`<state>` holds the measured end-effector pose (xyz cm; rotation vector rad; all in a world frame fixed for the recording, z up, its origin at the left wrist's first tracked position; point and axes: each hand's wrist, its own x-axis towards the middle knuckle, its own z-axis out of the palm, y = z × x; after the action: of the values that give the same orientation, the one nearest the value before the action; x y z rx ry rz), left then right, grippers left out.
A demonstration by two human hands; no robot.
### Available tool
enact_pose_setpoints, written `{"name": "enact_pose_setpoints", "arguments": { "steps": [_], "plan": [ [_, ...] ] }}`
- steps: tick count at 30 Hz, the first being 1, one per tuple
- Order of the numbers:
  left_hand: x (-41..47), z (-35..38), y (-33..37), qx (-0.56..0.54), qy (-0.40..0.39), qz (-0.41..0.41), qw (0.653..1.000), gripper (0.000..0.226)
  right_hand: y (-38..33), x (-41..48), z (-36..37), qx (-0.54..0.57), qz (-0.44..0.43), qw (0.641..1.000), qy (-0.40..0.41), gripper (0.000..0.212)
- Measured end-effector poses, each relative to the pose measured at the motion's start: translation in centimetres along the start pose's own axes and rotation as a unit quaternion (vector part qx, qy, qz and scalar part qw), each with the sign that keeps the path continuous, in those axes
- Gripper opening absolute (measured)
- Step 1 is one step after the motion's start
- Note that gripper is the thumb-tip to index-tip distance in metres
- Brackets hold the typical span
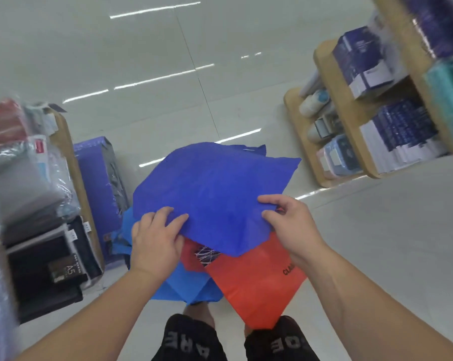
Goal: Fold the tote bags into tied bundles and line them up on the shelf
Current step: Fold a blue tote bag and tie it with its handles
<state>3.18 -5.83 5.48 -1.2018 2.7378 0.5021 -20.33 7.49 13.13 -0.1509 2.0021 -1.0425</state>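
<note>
A dark blue tote bag (215, 188) is spread out in front of me at waist height, above the floor. My left hand (155, 238) grips its near left edge, fingers curled over the cloth. My right hand (290, 222) pinches its near right edge. Under it hang an orange-red tote bag (251, 285) with black lettering and a lighter blue tote bag (183, 287), bunched together below my hands. How the lower bags are held is hidden by the top bag.
A wooden shelf (71, 162) on the left holds wrapped grey and black goods. A blue box (97, 178) stands beside it on the floor. On the right, wooden shelves (350, 126) carry boxes and bottles. Glossy white floor (142, 74) lies ahead.
</note>
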Motion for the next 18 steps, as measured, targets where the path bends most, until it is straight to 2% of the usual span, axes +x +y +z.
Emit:
{"name": "enact_pose_setpoints", "arguments": {
  "steps": [5, 7, 11, 14, 16, 18],
  "plan": [
    [-2.2, -7.1, 0.2, -0.027, -0.014, 0.022, 0.999, 0.057, -3.7, -6.8, -4.3, 0.024, -0.008, 1.000, -0.006, 0.040],
    [-2.7, -9.7, 0.6, -0.064, -0.023, 0.032, 0.997, 0.047, -4.7, -8.7, -5.8, 0.054, -0.007, 0.998, -0.019, 0.040],
    [-6.8, -15.8, 3.2, -0.123, 0.037, 0.059, 0.990, 0.029, -6.4, -13.0, -8.8, 0.115, -0.009, 0.993, -0.033, 0.022],
    [-11.6, -19.1, 4.8, -0.103, 0.061, 0.043, 0.992, 0.031, -7.5, -15.5, -10.2, 0.154, -0.030, 0.985, -0.069, 0.010],
    [-15.8, -20.8, 5.8, -0.105, 0.069, 0.014, 0.992, 0.038, -7.9, -17.3, -10.6, 0.160, -0.052, 0.980, -0.109, 0.015],
    [-20.0, -22.3, 6.7, -0.122, 0.072, -0.045, 0.989, 0.028, -8.1, -19.2, -10.6, 0.135, -0.081, 0.976, -0.148, 0.033]
  ]
}}
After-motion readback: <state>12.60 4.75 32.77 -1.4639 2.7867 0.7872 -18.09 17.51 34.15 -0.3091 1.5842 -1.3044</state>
